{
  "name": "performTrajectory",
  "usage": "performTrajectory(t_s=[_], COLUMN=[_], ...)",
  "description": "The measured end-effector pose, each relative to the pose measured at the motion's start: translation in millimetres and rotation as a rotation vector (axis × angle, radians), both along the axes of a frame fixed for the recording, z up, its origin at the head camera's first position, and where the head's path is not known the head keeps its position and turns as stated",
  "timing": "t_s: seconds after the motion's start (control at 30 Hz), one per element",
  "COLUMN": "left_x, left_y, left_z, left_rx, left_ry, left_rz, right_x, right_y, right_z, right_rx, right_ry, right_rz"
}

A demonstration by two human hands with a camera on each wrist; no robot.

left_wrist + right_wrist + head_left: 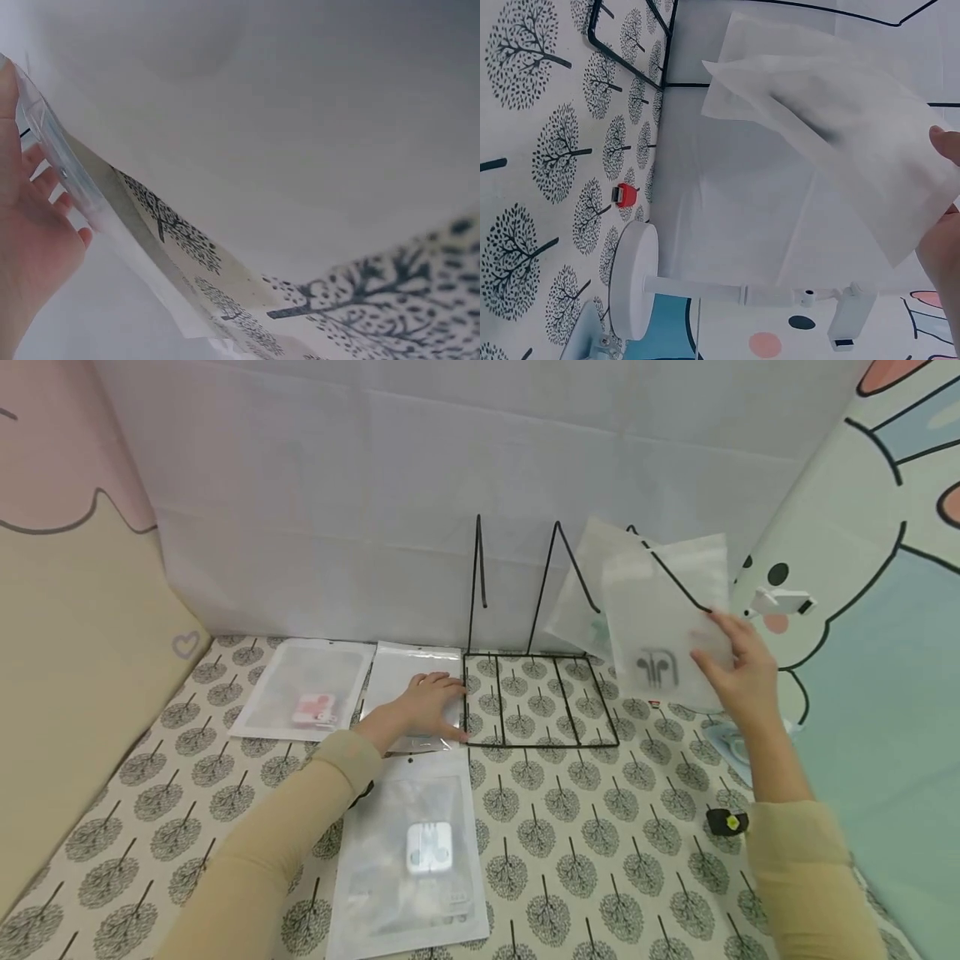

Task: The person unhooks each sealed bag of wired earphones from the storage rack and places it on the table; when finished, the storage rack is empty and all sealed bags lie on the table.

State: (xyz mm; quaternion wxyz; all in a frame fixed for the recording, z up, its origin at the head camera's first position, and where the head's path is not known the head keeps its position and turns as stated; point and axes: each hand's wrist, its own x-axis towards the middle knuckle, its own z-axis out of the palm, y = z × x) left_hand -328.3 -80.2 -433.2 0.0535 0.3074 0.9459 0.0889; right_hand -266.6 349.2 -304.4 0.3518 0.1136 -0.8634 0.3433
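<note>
A person's right hand held up a frosted white plastic pouch printed with a grey earphone symbol, fingers curled on its right edge, thumb behind it. The pouch hung in the air at the far right, in front of the right end of a black wire rack with upright triangular dividers, and a second frosted pouch leaned in the rack just behind it. The left hand lay flat, fingers straight, pressing a clear flat pouch on the tree-patterned tabletop, just left of the rack's base. Further left lay a clear pouch with a pink item inside. Nearer the person lay a clear pouch holding a white square case. A small black clip sat near the right forearm.
</note>
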Motion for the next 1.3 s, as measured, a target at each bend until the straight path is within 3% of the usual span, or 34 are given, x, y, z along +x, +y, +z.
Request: performTrajectory(t_s=[0.37,0.73,1.3], left_x=[-2.5,-6.8,-10.2], left_y=[0.8,1.5,-0.5], left_z=[-0.5,-3.1,-2.5], left_rx=[0.016,0.001,-0.009], left_ry=[-0.046,-0.064,-0.077], left_rz=[0.016,0.014,0.033], right_x=[23.3,40.0,72.6], right_y=[7,19,31], right_z=[9.3,18.6,28.5], right_rx=[0.086,0.098,0.104], right_ry=[0.15,0.254,0.187], right_rz=[-0.031,0.085,0.128])
